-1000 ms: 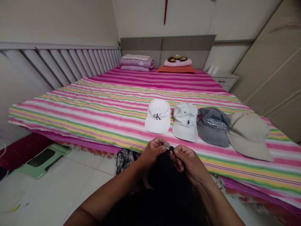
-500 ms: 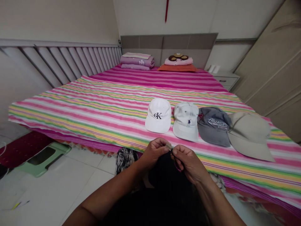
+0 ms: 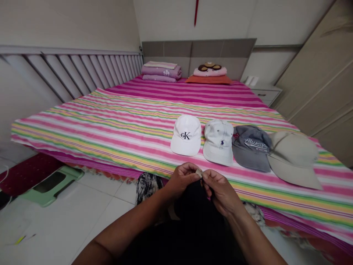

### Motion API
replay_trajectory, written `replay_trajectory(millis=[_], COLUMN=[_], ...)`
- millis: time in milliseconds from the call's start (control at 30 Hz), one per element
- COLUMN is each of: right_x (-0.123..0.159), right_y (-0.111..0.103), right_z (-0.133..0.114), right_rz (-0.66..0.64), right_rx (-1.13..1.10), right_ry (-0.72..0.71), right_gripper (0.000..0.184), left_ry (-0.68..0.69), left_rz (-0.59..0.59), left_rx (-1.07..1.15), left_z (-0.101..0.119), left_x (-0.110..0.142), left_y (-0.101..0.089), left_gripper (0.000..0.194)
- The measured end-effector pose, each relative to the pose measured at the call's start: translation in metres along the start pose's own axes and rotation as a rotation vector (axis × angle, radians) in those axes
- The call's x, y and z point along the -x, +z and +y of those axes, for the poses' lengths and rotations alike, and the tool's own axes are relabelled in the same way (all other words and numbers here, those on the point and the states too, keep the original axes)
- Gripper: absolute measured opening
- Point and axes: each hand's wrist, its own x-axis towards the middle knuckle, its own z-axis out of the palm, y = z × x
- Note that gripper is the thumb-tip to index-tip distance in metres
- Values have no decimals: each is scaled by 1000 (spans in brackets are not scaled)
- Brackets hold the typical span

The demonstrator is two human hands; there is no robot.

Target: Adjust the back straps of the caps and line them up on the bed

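Note:
At the bed's front edge, my left hand pinches a small metal buckle on the strap of a black cap. My right hand is closed on the strap's other side, its thumb and fingertips meeting the buckle. The cap hangs below both hands and blends into dark clothing, so its outline is hard to make out. On the bed just beyond lie a white cap, a pale cap with a small dark emblem, a grey cap and a beige cap, side by side.
The caps lie on a striped bedspread. Folded purple bedding and a pink and orange pile sit by the headboard. A green stool stands on the floor at left, near a white railing.
The fingertips of both hands have come closer together at the buckle, and less of the strap shows between them. The caps on the bed have not moved.

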Motion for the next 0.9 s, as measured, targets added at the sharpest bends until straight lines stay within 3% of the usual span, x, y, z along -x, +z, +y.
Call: replay_trajectory(millis=[200, 567, 900], right_x=[3, -1, 1], right_y=[2, -3, -1], right_z=[-4, 0, 1], right_rz=[-24, 35, 64], right_rx=[-170, -134, -70], right_ry=[11, -27, -58], right_gripper=[27, 26, 26], left_ry=[16, -2, -30], left_rz=[-17, -52, -84], left_rx=[-15, -121, -114], left_z=[0, 8, 6], left_x=[2, 5, 7], left_y=[1, 3, 2], left_gripper=[25, 19, 30])
